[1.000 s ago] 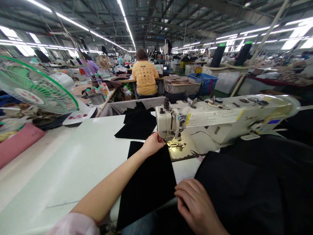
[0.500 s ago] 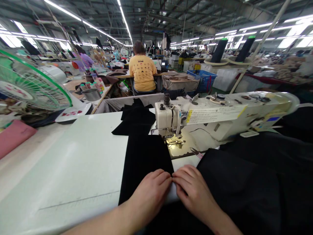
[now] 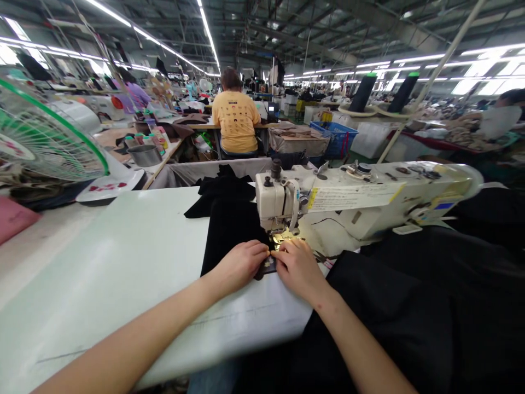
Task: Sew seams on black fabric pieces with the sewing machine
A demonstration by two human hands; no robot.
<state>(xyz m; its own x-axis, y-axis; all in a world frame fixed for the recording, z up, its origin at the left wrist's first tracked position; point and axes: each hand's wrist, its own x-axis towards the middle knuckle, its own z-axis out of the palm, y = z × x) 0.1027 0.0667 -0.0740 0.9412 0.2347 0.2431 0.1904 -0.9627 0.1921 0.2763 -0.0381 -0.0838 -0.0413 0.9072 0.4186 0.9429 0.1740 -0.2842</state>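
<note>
Cloth (image 3: pixel 229 230) is nearer twelve o'clock now, maybe set for the sewing machine (image 3: pixel 371 216); left hand (image 3: pixel 240 260) pinches it; right hand (image 3: pixel 299 268), can't tell.

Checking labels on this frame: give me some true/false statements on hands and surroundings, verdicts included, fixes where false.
1. The left hand is at the black cloth. True.
2. The two hands are wide apart. False: the left hand's fingertips nearly meet those of the right hand.
3. The fan is right of the sewing machine. False: the fan is left of the sewing machine.
4. The person ahead wears a yellow shirt. True.
5. The basket beyond the machine is red. False: the basket is blue.
</note>
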